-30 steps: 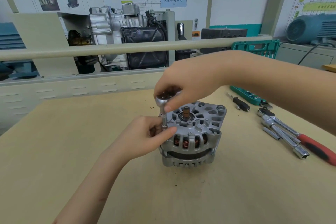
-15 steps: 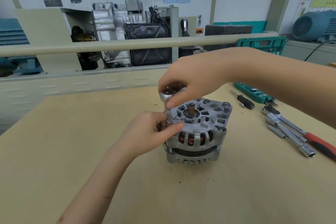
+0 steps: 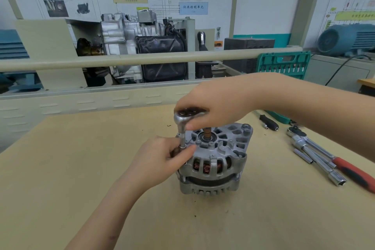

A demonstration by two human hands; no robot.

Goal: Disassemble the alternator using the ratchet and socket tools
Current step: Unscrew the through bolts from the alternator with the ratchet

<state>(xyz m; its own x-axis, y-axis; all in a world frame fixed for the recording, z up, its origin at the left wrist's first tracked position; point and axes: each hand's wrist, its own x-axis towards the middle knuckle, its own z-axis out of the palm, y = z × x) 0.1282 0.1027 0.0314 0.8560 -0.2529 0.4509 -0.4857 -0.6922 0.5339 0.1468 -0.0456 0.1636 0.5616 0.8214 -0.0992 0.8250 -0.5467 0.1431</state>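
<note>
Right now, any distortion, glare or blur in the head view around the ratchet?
Head view: wide-angle bend bows the rail across the back; soft, even light, faint shadows; small glare on the ratchet head under the right hand; alternator and left hand sharp; frame edges softer.

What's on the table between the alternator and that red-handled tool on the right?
In the head view, between the alternator and the red-handled ratchet lie a long socket extension and a small loose socket; otherwise bare table.

Left hand (image 3: 162,158) pinches low; right hand (image 3: 219,105) grips from above
</note>
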